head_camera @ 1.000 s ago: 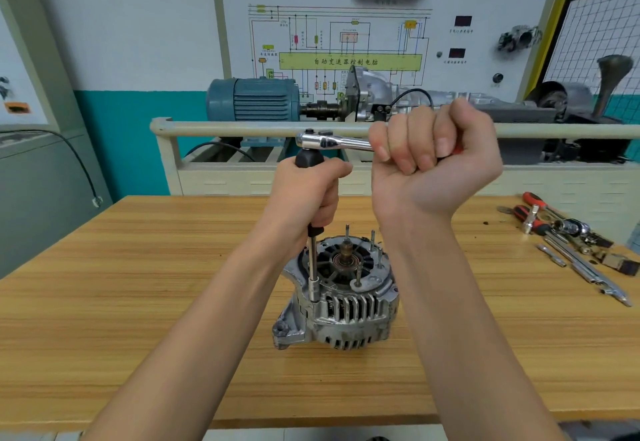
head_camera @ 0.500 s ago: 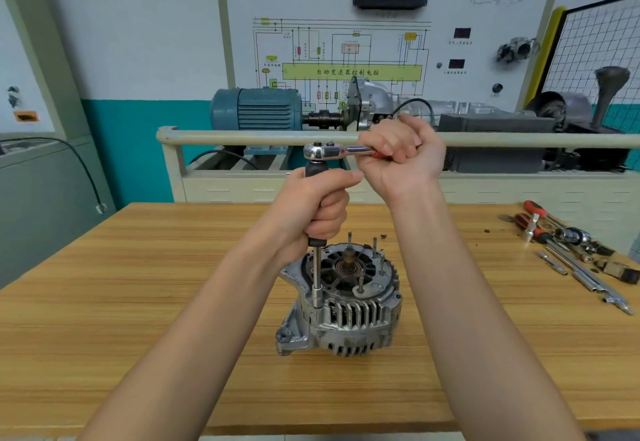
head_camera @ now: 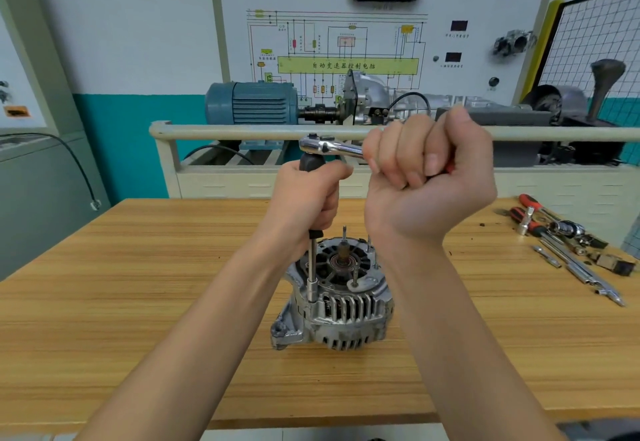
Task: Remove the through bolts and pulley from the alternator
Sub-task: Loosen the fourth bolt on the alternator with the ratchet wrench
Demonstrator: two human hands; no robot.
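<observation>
Alternator (head_camera: 337,305) upright on wooden bench (head_camera: 138,302), directly below both fists. Left hand (head_camera: 308,198) curled tight round black grip of extension bar (head_camera: 312,267), shaft dropping from under the fingers to a socket seated at alternator's left rim. Right hand (head_camera: 429,181) clenched round ratchet (head_camera: 329,148) handle, chrome head poking out left of the knuckles, atop the extension. Several through bolts (head_camera: 355,276) standing proud of housing, beneath right wrist. Loose tools (head_camera: 568,243) far right of right hand.
</observation>
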